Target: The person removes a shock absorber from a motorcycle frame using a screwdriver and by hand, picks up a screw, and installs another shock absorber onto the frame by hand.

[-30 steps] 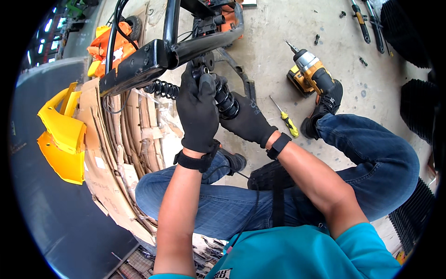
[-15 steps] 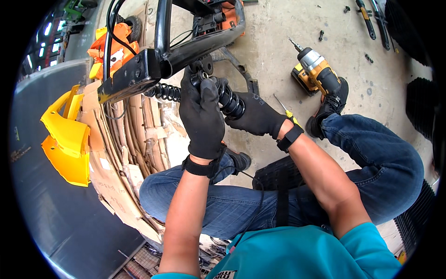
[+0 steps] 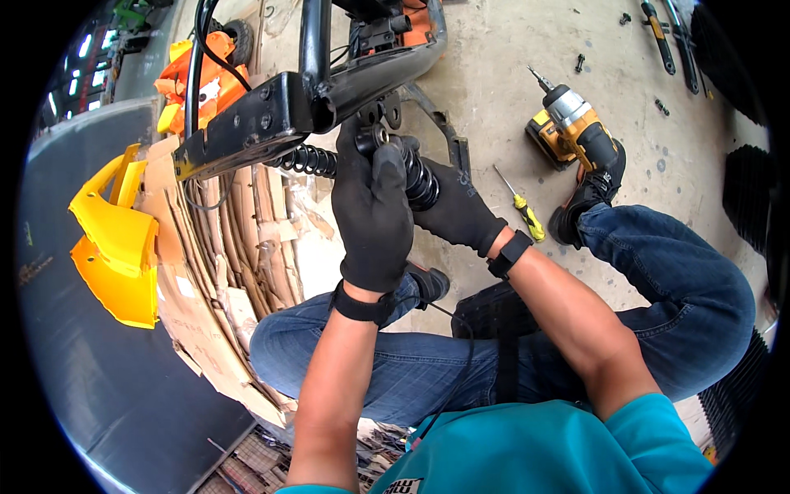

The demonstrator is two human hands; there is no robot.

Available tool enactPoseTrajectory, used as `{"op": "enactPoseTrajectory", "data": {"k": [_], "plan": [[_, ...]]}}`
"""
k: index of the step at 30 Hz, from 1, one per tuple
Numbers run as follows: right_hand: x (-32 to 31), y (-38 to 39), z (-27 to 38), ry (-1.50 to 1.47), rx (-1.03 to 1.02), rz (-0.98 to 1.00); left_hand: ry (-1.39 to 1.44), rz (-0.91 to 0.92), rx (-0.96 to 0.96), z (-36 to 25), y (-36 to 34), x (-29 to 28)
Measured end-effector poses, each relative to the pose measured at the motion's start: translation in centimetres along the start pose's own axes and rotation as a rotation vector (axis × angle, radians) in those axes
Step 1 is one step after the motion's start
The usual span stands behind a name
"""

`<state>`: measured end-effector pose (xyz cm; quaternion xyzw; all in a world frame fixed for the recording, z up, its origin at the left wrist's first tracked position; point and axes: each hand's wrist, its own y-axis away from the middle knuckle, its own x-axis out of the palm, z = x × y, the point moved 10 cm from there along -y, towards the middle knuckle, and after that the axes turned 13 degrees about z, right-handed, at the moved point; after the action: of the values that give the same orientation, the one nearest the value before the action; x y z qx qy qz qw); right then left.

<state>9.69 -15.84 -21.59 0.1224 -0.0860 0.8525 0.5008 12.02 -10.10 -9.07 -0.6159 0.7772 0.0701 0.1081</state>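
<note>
Both my hands wear black gloves and grip one black coil-spring shock absorber [image 3: 421, 183]. My left hand [image 3: 368, 202] is closed round its upper end, close to the round mounting eye [image 3: 376, 138]. From the right, my right hand [image 3: 461, 207] wraps the spring body lower down; most of its fingers are hidden behind the shock. The eye sits right by a black bracket tab [image 3: 390, 111] under the black tubular frame [image 3: 271, 115]; I cannot tell whether they touch. A second coil-spring shock [image 3: 306, 160] shows left of my left hand, under the frame.
On the concrete floor at right stand a yellow-black cordless driver [image 3: 580, 132] and a yellow-handled screwdriver [image 3: 527, 216]. Loose bolts [image 3: 580, 62] and long-handled tools [image 3: 658, 37] lie farther off. Stacked cardboard [image 3: 222, 272], yellow panels [image 3: 119, 239] and orange parts [image 3: 206, 82] are at left.
The view has shifted slightly, so the frame and floor tools sit a little farther right. Both hands keep their hold on the shock absorber, its eye still near the bracket.
</note>
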Motion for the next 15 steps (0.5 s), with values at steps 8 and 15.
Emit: {"op": "enactPoseTrajectory", "data": {"k": [8,15], "plan": [[0.1,0.3,1.2,-0.026,0.015,0.002,-0.036,-0.001,-0.011,0.3,-0.2,-0.1],[-0.2,0.5,0.7,-0.037,0.058,-0.015,0.035,-0.03,-0.019,1.2,-0.2,0.1]]}}
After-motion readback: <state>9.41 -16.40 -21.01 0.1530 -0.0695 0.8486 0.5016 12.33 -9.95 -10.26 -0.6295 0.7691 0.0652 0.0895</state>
